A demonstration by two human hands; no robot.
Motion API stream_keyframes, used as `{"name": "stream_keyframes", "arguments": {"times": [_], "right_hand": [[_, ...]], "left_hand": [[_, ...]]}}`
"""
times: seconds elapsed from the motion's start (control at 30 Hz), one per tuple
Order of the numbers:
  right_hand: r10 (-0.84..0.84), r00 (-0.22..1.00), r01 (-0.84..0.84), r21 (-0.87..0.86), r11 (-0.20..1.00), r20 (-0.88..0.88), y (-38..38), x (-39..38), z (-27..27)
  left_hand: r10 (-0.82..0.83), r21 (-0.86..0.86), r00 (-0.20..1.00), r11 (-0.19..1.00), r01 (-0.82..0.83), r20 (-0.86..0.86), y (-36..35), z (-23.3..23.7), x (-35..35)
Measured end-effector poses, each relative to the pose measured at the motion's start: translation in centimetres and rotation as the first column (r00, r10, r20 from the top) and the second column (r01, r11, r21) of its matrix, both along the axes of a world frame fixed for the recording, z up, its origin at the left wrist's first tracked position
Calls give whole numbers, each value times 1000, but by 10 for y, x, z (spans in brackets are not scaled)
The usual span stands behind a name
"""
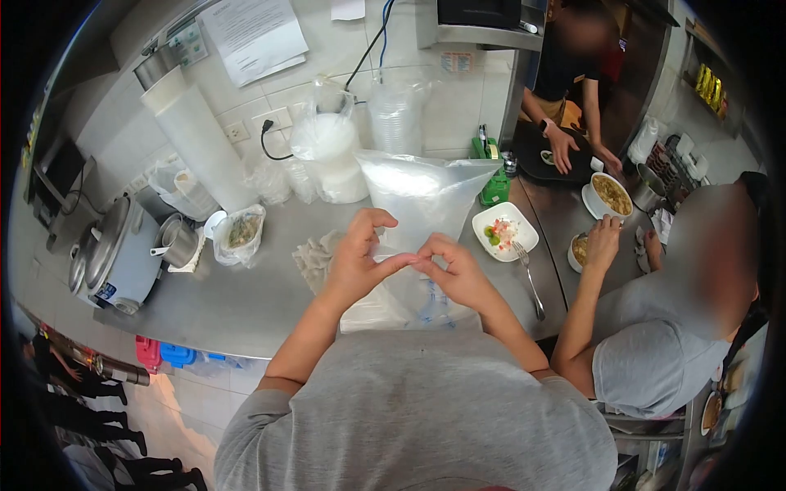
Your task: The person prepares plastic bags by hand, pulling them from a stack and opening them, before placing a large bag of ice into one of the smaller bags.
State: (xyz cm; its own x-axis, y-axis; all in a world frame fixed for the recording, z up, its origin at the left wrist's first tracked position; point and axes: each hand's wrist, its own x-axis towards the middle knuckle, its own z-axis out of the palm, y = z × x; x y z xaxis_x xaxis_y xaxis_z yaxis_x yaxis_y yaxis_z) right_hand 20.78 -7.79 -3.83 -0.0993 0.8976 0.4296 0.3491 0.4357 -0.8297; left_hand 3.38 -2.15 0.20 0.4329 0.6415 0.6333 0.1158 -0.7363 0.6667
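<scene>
A clear plastic bag (427,190) stands puffed up in front of me, over the steel counter. My left hand (360,255) curves around its near side, fingers bent, with the thumb reaching across to the right. My right hand (452,268) is closed in a pinch, and its fingertips meet my left thumb at the bag's lower part. The exact fold of plastic between the fingertips is hard to make out. Beneath my hands lies a stack of flat plastic bags (378,313), and a crumpled beige cloth (313,260) is beside my left wrist.
A white plate of food (505,231) and a fork (530,282) lie to the right. Co-workers handle bowls, including a soup bowl (607,196), farther right. Left are a rice cooker (123,254), a bagged food portion (240,235) and a tall white cup stack (196,139).
</scene>
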Motion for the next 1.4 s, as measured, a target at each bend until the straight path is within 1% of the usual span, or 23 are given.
{"name": "stream_keyframes", "arguments": {"times": [0.1,0.17,0.27,0.37,0.47,0.53,0.57,0.6,0.63,0.67,0.77,0.87,0.97,1.0,1.03,1.07,1.13,1.17,1.2,1.27,1.3,1.37,1.4], "right_hand": [[-39,999,41,159,986,-13,-4,6,10],[-96,994,102,134,986,-50,-7,6,15],[-182,983,181,134,974,-3,-8,6,19],[-180,983,177,89,980,31,-8,6,14],[-123,987,124,-8,992,100,-2,5,9],[-77,984,89,-73,993,158,4,5,0],[-52,982,71,-101,992,180,10,5,-11],[-26,979,53,-129,990,202,13,5,-19],[-1,979,29,-134,991,206,14,4,-24],[23,978,5,-136,991,209,16,2,-27],[59,975,-18,-188,982,214,17,-1,-28],[45,974,-2,-189,982,222,21,-2,-23],[57,979,-33,-125,992,196,26,-10,-26],[64,981,-48,-94,994,186,29,-12,-27],[67,978,-57,-60,997,197,35,-15,-28],[67,976,-64,-24,998,209,43,-19,-30],[55,977,-60,17,998,207,62,-29,-35],[42,980,-49,30,998,194,75,-36,-39],[29,983,-37,43,998,179,86,-44,-42],[120,984,-156,-310,938,-131,106,-65,-44],[123,949,-250,-453,856,-290,115,-75,-49],[58,991,-47,-95,994,120,138,-99,-100],[-42,952,6,119,993,303,144,-109,-127]], "left_hand": [[-6,-54,994,999,0,-110,0,4,-3],[-25,-105,975,994,1,-223,1,0,-5],[-207,-419,963,900,119,-173,5,-4,-8],[-340,-461,940,835,300,-5,11,-9,-13],[-307,-378,951,876,300,43,39,-24,-21],[40,-448,994,890,-83,-103,69,-47,-23],[211,-460,960,845,-274,-186,84,-67,-26],[369,-211,841,855,-474,-394,101,-104,-37],[538,80,654,801,-593,-532,117,-150,-53],[697,381,420,689,-617,-581,124,-183,-66],[662,336,508,733,-592,-551,122,-219,-87],[516,115,619,814,-569,-591,118,-216,-89],[344,-165,597,754,-636,-725,114,-189,-88],[248,-427,829,762,-487,-502,106,-178,-85],[161,-619,965,742,-256,-206,94,-163,-79],[92,-719,988,694,25,123,81,-145,-72],[-17,-683,960,699,212,281,41,-85,-58],[-70,-654,932,694,302,356,30,-70,-56],[-23,-608,988,786,111,151,31,-68,-62],[149,-370,958,899,-234,-244,36,-64,-82],[154,-426,965,874,-233,-212,27,-53,-87],[168,-533,974,816,-224,-152,3,-14,-98],[96,-511,992,851,-123,-80,-5,-7,-107]]}}
